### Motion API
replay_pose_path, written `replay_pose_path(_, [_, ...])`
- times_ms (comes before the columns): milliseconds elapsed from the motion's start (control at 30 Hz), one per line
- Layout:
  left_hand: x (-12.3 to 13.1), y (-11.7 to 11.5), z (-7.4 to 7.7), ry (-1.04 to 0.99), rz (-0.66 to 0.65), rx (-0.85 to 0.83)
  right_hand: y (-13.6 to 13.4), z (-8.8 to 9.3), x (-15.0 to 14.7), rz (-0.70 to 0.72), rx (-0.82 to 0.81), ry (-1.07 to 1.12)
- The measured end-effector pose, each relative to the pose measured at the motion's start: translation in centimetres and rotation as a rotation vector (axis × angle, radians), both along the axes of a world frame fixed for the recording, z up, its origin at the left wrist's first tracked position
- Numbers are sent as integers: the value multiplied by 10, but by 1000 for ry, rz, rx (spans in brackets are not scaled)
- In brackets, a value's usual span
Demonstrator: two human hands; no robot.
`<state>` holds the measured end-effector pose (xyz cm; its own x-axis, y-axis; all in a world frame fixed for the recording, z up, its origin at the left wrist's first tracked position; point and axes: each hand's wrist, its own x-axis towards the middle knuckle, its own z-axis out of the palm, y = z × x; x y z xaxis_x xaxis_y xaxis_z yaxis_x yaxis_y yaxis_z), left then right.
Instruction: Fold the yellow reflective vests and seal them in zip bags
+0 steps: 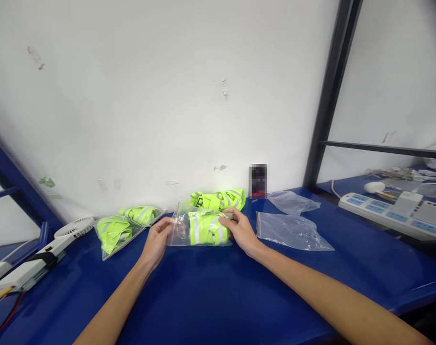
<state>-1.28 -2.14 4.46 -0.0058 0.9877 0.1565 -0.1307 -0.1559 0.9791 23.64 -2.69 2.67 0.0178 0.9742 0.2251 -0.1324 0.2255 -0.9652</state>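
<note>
A clear zip bag with a folded neon-yellow reflective vest inside lies on the blue table in front of me. My left hand grips the bag's left edge, fingers closed on the plastic. At the bag's upper right edge, my right hand pinches the plastic. Behind the bag lies a loose neon-yellow vest. To the left sits another bagged vest.
Two empty clear zip bags lie to the right. A small dark object leans on the white wall. A white fan and a device with cables sit far left. White power strips lie beyond a black post.
</note>
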Motion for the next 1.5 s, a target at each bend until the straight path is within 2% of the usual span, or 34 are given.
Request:
replay_pose_path(100, [1, 1, -9, 161, -168, -60, 5, -2, 5, -108, 114, -48])
replay_pose_path(200, [5, -1, -11, 256, -251, -70, 4, -4, 5, -104, 177, -70])
replay_pose_path(433, [7, -6, -3, 342, -268, -30, -11, -3, -2, -27, 256, -119])
replay_pose_path(800, [4, -5, -4, 425, -385, -18, -19, -3, -5, 37, 297, -154])
replay_pose_path(933, [6, -6, -7, 412, -411, 17, -22, -1, -4, 10, 357, -197])
replay_pose_path(1100, [5, -5, -9, 456, -343, 92, -25, 9, -1, -70, 477, -340])
replay_pose_path(1267, [-4, 3, -11, 422, -190, 55, -19, 24, 9, -259, 472, -396])
replay_pose_path(1500, [1, 8, -16, 176, -217, 92, -21, 41, 23, -366, 503, -446])
